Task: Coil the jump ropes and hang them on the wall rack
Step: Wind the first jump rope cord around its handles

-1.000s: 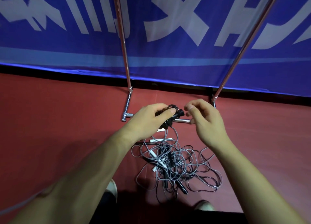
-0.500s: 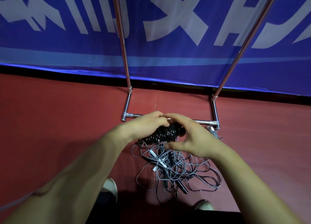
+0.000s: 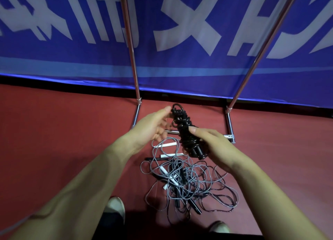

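**A:** What have you got?

**B:** A black plastic-cord jump rope wound into a tight, knobbly bundle [image 3: 185,129]. My right hand [image 3: 216,147] has its fingers [image 3: 207,134] curled round its lower half, up off the red floor [image 3: 63,140]. My left hand [image 3: 153,126] is slack and spread just beside the top loop. I cannot tell whether it touches.

**A:** How will it handle?

**B:** Light and limp, I'd judge, but springy, so the wraps could slip loose. I'd grip the wound middle, where the handles inside stiffen it, and hang it by the top loop.

**A:** And the count?

**B:** 1 coiled bundle, with what look like 2 handle ends poking out below. Beneath it on the floor, ahead of my 2 pale shoes [image 3: 115,207], lies 1 tangled heap of grey and black cords [image 3: 189,183]. I can't tell how many ropes are in it. I make out at least 4 white stick handles [image 3: 166,145] and at least 2 black stick handles [image 3: 195,206]. At the floor's far edge, 2 uprights of the chrome tube rack [image 3: 132,59] rise against the blue banner [image 3: 54,68].
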`<control>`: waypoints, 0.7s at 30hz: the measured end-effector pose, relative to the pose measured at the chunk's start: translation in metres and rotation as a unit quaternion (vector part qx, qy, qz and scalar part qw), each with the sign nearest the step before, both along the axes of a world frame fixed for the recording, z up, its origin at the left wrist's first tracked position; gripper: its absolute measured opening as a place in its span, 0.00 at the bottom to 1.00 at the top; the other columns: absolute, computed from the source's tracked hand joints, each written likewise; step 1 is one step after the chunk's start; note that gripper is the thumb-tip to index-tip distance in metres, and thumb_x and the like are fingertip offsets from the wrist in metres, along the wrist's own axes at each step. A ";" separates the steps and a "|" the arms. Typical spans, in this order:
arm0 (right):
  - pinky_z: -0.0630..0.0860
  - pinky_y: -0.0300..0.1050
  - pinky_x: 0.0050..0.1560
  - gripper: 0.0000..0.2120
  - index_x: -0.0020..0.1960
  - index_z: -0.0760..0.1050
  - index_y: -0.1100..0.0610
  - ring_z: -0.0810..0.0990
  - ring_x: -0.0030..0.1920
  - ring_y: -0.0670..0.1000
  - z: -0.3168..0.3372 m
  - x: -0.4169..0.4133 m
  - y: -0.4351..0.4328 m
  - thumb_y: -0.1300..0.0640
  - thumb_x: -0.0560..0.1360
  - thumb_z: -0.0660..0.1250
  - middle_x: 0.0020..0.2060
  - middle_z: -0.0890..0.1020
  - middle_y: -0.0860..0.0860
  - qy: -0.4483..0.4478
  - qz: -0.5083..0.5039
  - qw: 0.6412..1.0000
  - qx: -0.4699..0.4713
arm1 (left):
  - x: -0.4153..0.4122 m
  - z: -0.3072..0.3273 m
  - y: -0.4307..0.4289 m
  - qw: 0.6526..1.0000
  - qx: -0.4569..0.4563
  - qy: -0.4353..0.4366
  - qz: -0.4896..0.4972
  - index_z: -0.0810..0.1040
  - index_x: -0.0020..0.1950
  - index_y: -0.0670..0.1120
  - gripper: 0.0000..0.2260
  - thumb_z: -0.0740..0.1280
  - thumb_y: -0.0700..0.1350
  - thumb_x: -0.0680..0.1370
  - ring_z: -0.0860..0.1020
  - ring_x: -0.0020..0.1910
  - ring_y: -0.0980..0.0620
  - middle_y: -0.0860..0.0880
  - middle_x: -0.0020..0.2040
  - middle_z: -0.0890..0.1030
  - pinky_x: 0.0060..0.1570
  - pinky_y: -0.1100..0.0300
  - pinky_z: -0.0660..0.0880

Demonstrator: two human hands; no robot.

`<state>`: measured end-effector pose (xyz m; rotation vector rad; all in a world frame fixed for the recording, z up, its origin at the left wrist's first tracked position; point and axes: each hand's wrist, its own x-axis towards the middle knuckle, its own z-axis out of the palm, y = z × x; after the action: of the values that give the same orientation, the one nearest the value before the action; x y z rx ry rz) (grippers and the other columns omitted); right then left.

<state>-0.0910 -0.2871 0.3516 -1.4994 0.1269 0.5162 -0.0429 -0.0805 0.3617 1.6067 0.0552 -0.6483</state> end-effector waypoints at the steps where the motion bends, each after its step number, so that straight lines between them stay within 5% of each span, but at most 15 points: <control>1: 0.74 0.54 0.49 0.20 0.49 0.85 0.59 0.82 0.42 0.59 0.002 0.001 0.002 0.42 0.73 0.69 0.44 0.85 0.60 0.017 -0.005 0.999 0.037 | -0.001 -0.001 -0.001 1.000 -0.020 -0.003 0.002 0.78 0.64 0.43 0.21 0.61 0.58 0.82 0.78 0.38 0.50 0.44 0.50 0.82 0.40 0.57 0.71; 4: 0.79 0.49 0.44 0.20 0.57 0.83 0.58 0.83 0.40 0.56 0.008 0.000 0.012 0.44 0.77 0.64 0.50 0.84 0.62 0.043 -0.017 0.990 0.135 | -0.006 0.000 -0.006 0.993 -0.110 0.017 -0.026 0.79 0.65 0.42 0.20 0.68 0.54 0.78 0.81 0.49 0.48 0.43 0.57 0.83 0.52 0.53 0.75; 9: 0.79 0.44 0.36 0.24 0.60 0.79 0.60 0.82 0.42 0.58 0.015 0.001 0.022 0.43 0.77 0.59 0.49 0.83 0.62 0.085 -0.043 0.980 0.175 | -0.006 0.003 -0.014 0.990 -0.142 -0.018 -0.008 0.80 0.59 0.39 0.09 0.66 0.41 0.81 0.78 0.46 0.42 0.41 0.50 0.82 0.40 0.60 0.78; 14: 0.81 0.46 0.39 0.28 0.64 0.78 0.60 0.83 0.44 0.59 0.013 0.005 0.029 0.40 0.76 0.59 0.52 0.83 0.64 0.096 -0.045 0.979 0.173 | -0.002 -0.002 -0.010 0.992 -0.109 -0.057 0.017 0.82 0.55 0.43 0.06 0.67 0.40 0.80 0.83 0.47 0.54 0.48 0.49 0.86 0.47 0.63 0.77; 17: 0.82 0.46 0.44 0.31 0.66 0.76 0.60 0.82 0.52 0.61 0.010 0.008 0.031 0.38 0.75 0.59 0.58 0.82 0.65 0.089 -0.057 0.980 0.167 | 0.000 -0.003 -0.009 0.992 -0.098 -0.076 0.034 0.83 0.56 0.44 0.07 0.68 0.41 0.80 0.83 0.53 0.51 0.47 0.53 0.86 0.61 0.55 0.76; 21: 0.80 0.51 0.51 0.27 0.60 0.80 0.57 0.84 0.49 0.54 0.007 0.012 0.032 0.37 0.76 0.59 0.53 0.85 0.59 0.033 -0.084 0.991 0.100 | 0.002 -0.004 -0.007 0.990 -0.102 -0.080 0.064 0.83 0.57 0.42 0.08 0.69 0.41 0.79 0.84 0.56 0.46 0.44 0.54 0.86 0.64 0.50 0.75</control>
<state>-0.0788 -0.2555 0.3589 -1.2642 0.2436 0.4294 -0.0406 -0.0876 0.3581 1.4393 -0.0248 -0.4112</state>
